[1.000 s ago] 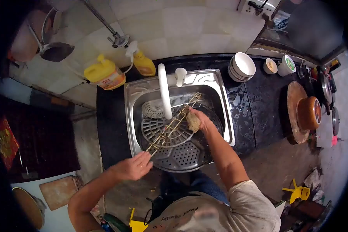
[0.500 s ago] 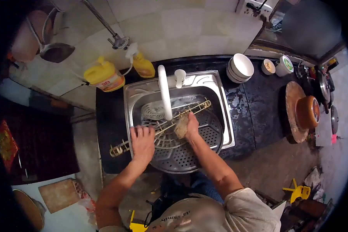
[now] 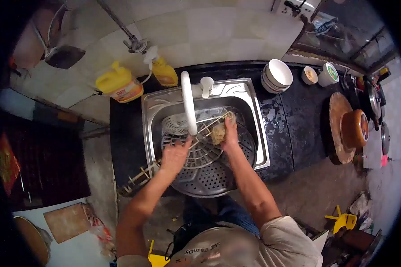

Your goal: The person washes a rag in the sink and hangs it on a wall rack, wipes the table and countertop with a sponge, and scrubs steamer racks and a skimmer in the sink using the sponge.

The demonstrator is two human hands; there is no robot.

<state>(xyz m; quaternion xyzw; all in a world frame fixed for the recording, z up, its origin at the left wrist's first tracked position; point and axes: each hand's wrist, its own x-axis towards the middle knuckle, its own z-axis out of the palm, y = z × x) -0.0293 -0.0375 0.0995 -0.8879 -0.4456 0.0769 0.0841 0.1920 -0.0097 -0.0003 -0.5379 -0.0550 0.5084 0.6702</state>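
My left hand (image 3: 176, 155) is closed on a long, narrow, cream-coloured rack (image 3: 143, 173) with short pegs, which lies slantwise across the sink (image 3: 261, 133). My right hand (image 3: 231, 135) grips a tan, fibrous scrubbing pad (image 3: 218, 134) close to the rack's upper right end. Below both hands, a round perforated metal steamer tray (image 3: 205, 181) leans in the basin and overhangs its front edge. A round ribbed grate (image 3: 205, 154) rests on that tray, partly hidden by my left hand. Behind it sits a pale disc with looping openings (image 3: 175, 125).
A white faucet (image 3: 188, 100) arches over the basin. Yellow bottles (image 3: 120, 84) stand at the back left. Stacked white bowls (image 3: 278, 75), a small cup (image 3: 309, 75) and a brown lidded pot (image 3: 354, 129) are on the right. Ladles (image 3: 64, 57) hang at upper left.
My left hand has moved right and up along the rack. The right hand with the scrubbing pad has shifted slightly right and up. The rack's lower left end has dropped a little.
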